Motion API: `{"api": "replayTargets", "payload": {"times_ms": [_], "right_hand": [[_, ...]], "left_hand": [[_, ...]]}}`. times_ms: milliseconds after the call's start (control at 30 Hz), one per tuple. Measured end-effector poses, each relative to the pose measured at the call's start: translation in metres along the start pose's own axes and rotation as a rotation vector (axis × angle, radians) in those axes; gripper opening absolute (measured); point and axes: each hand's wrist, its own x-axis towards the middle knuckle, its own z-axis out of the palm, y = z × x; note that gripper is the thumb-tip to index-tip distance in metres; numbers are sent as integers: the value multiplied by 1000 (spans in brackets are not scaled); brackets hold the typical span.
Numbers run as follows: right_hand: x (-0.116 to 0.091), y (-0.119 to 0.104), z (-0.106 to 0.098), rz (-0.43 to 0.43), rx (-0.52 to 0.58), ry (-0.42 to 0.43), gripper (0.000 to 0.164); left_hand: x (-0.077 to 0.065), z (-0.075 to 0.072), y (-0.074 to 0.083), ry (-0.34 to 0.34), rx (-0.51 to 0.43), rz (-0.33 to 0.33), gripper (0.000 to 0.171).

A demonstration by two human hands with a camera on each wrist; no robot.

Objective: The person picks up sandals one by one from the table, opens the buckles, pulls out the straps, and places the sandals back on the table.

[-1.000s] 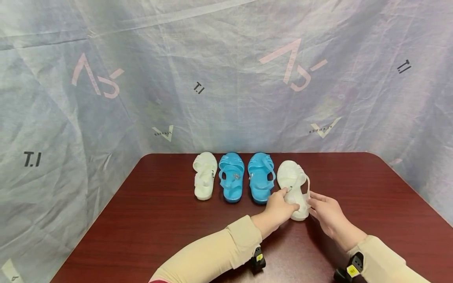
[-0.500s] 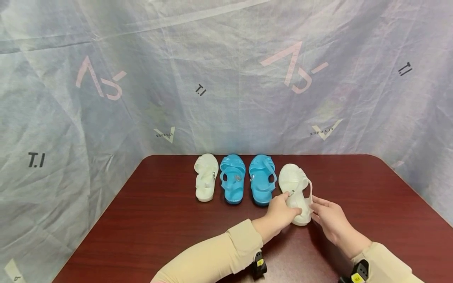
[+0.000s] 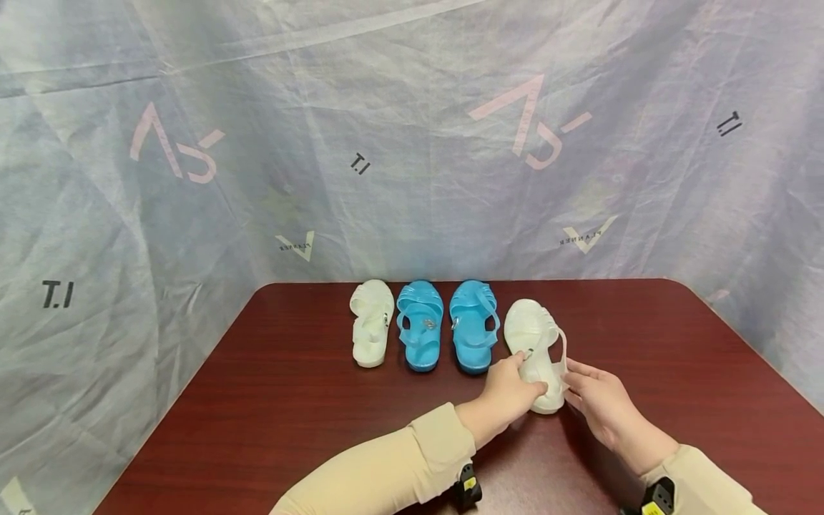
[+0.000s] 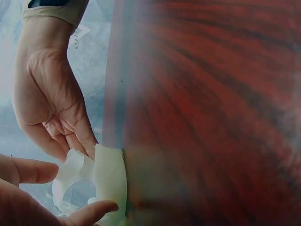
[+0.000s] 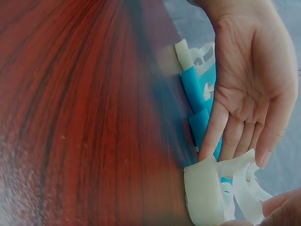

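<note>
A white sandal lies right of the row in the head view, toe pointing away and heel toward me. My left hand grips its left side near the heel, with the thumb over the heel part. At the opposite side my right hand holds the strap near the heel with its fingertips. The left wrist view shows the sandal's pale heel between both hands. From the right wrist, the heel stands on the table, and part of the right hand enters at the lower corner.
Left of it stand a blue sandal, another blue sandal and a second white sandal, all toes away. They sit along the far edge of the dark red table. A grey printed cloth hangs behind.
The held white sandal has shifted slightly toward me, and both hands have moved with it. The other sandals keep their places; the head view shifts a little.
</note>
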Motion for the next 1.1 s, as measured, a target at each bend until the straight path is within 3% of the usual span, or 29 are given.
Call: {"api": "replayTargets", "payload": {"times_ms": [633,733,900,1100], "right_hand": [[-1,4,-9,-6,-79,-13,62],[0,-3,-9,-18,-133,-15,68],[3,-21,-6,-86,-253,20,73],[6,-42,2,-349,-473,90,63]], "left_hand": [[-5,-3,-5,-16,126,55,66],[-5,-4,-6,-29,81,36,67],[-1,-6,-7,-48,-92,-27,64],[1,-11,-9,-55,-269,-86,52]]}}
